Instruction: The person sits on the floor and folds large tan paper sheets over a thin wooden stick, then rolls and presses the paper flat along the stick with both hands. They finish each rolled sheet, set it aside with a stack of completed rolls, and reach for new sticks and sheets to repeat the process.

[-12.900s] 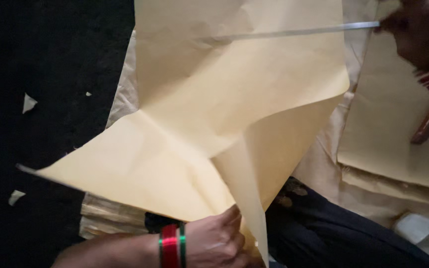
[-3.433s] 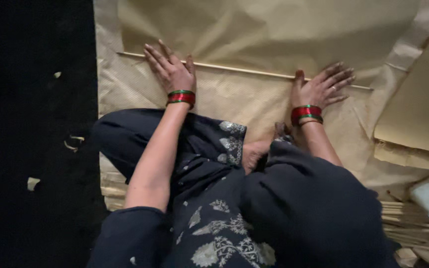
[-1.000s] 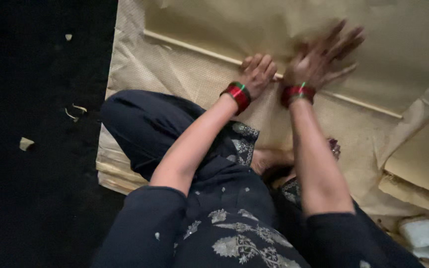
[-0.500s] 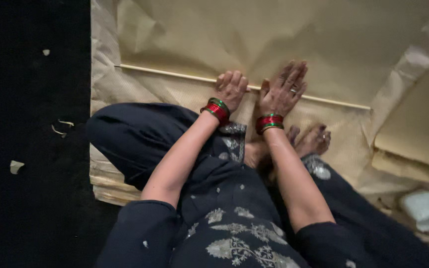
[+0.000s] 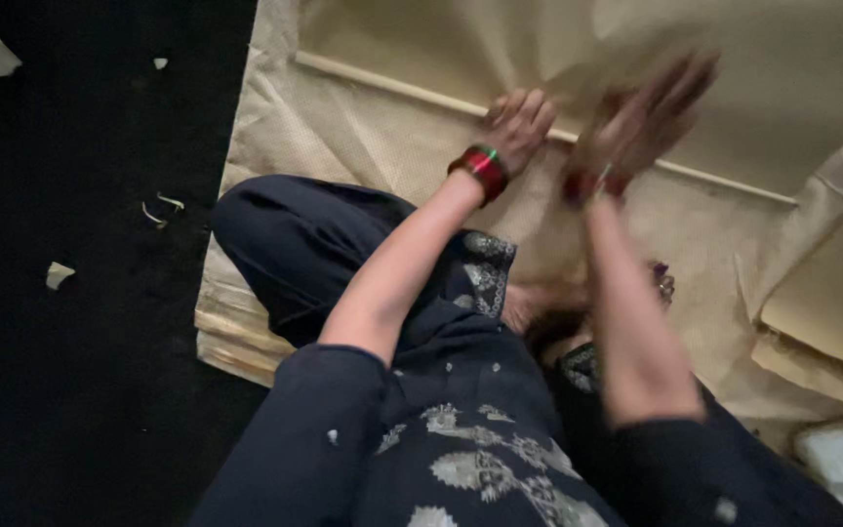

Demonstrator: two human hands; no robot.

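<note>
The work in hand looks like rolling or pressing the thin wooden stick (image 5: 382, 82) into the large tan paper sheet (image 5: 500, 39) spread on the floor, and both hands sit on that line. The left hand (image 5: 517, 125) lies palm down with its fingers (image 5: 529, 105) close together and flat, their tips reaching the stick, which runs out to the left from under them and slants away to the right. The right hand (image 5: 642, 117) is just beside it, blurred, with its fingers (image 5: 683, 76) spread somewhat and stretched past the stick onto the paper beyond; whether they press the stick or only the sheet I cannot tell. Neither hand is closed around anything. Judging from this, the next move calls for even pressure from both palms so the stick stays straight under the paper. A stack of cut tan sheets (image 5: 836, 293) lies well to the right of the right fingers
</note>
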